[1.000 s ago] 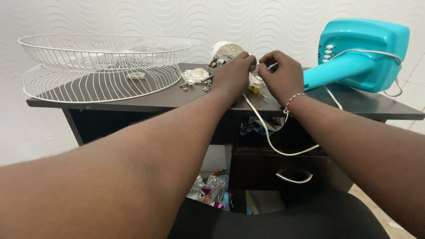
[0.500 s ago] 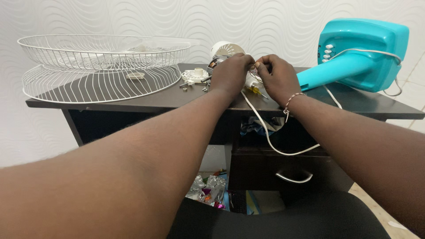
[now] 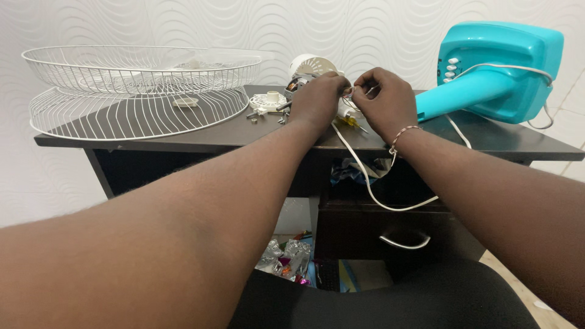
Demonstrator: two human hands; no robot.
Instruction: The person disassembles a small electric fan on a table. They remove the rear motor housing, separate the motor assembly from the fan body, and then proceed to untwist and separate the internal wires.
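Working on a fan that is all in pieces, the person has both hands up at the far middle of the dark counter (image 3: 183,143). The left hand (image 3: 317,100) and the right hand (image 3: 384,100) meet over thin wires (image 3: 352,97) that come out of the fan motor (image 3: 308,70). The fingers of both hands are pinched tight on these wires, tips close together.

A lot looks done already. The two white wire guards (image 3: 134,91) are off and stacked on the left side of the counter. Small screws and a white round part (image 3: 268,100) lie loose beside the left hand. A little yellow screwdriver (image 3: 352,123) rests just under the hands. The teal fan stand (image 3: 493,73) lies tipped over on the right, with its white cord (image 3: 372,183) hanging down in front of the drawer (image 3: 402,234).

The wire job looks like it is in the middle, and I think all the putting back together is left.

The hands hide most of the motor, so I cannot tell how the wires join. The wire ends are too small to see well. I cannot spot the fan blade for sure.
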